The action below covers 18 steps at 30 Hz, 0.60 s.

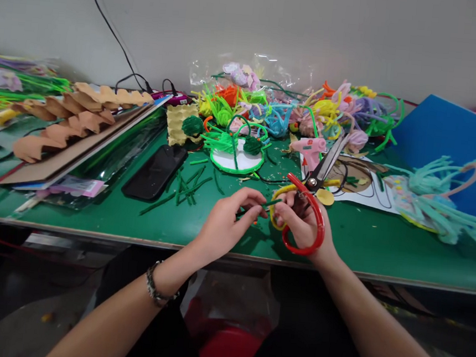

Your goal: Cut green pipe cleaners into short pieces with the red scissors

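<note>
My left hand [234,220] is closed in a pinch on a short dark green pipe cleaner [272,202]. The pipe cleaner's other end reaches the fingertips of my right hand [303,226]. Hooked in that right hand is a pair of scissors [313,183] with red handles, its blades pointing up and away from me. A yellow loop curves beside the right fingers; I cannot tell whether it belongs to the scissors. Beyond my hands lies a white disc [239,162] edged in green, with green pipe cleaners and dark green balls on it.
Cut green pipe cleaner pieces [189,188] lie beside a black phone [155,171]. A pink glue gun [310,150] stands behind the scissors. Colourful pipe cleaner pieces [277,115] crowd the back. Cardboard and egg-tray strips [65,130] are at left, a blue board [445,141] at right.
</note>
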Motion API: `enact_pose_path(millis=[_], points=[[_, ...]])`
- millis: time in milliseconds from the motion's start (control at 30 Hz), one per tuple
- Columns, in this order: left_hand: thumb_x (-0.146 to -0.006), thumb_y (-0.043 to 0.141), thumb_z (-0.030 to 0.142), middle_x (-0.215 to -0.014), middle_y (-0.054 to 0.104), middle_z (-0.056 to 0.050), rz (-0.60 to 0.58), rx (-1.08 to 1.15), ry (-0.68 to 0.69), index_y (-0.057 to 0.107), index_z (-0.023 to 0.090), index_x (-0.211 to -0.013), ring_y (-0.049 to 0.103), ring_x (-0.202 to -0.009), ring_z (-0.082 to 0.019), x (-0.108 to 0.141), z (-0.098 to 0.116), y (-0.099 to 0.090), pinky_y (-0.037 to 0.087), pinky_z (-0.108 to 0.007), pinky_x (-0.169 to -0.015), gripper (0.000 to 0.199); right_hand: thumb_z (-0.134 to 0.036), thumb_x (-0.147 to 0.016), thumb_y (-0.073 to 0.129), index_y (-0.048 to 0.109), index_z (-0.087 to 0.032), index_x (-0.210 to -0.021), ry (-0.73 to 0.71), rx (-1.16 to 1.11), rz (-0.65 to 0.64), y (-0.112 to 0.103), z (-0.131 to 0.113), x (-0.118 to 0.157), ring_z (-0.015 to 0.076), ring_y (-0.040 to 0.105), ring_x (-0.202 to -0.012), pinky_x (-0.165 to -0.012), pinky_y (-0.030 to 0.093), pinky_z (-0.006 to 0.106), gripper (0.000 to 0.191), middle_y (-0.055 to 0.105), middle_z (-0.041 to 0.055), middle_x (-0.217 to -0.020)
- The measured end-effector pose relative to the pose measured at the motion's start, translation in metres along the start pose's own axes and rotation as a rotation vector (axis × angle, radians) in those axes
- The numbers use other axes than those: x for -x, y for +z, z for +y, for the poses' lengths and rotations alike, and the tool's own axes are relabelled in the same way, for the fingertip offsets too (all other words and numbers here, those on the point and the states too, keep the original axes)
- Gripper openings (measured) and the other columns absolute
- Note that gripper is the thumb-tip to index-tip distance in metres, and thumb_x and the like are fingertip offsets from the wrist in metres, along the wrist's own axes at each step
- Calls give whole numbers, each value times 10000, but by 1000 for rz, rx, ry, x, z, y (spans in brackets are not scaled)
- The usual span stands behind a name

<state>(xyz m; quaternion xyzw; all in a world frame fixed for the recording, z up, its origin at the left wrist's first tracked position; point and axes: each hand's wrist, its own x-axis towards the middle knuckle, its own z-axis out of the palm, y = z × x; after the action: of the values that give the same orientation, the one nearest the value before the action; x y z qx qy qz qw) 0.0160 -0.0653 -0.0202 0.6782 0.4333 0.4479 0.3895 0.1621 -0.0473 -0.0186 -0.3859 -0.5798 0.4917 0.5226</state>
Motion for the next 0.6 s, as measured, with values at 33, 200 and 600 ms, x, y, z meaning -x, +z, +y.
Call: enact_pose_path(millis=[33,200,600], points=[[-807,451,186,-749,649,0,0,3,14,493,173,-883,596,-694,-99,0,0,1,445,-197,-621,87,-294,-666,609,382,-207,-645,-8,-10,3,1,0,0,42,444,-407,-383,381,206,243,479,-65,-618],[-803,465,182,-751,664,5,-3,-38,67,512,171,-888,614,-687,-99,0,-3,2,471,-207,-646,98,-284,-713,571,384,-211,-659,-68,-40,25,2,-2,0,39,442,-412,-395,377,196,208,479,-72,-589],[-803,476,275,-834,651,-30,-59,-149,151,525,148,-977,602,-751,-118,1,0,4,454,-218,-656,221,-298,-713,582,389,-207,-670,-93,86,-29,0,-2,4,42,432,-442,-417,372,204,218,486,-53,-650]])
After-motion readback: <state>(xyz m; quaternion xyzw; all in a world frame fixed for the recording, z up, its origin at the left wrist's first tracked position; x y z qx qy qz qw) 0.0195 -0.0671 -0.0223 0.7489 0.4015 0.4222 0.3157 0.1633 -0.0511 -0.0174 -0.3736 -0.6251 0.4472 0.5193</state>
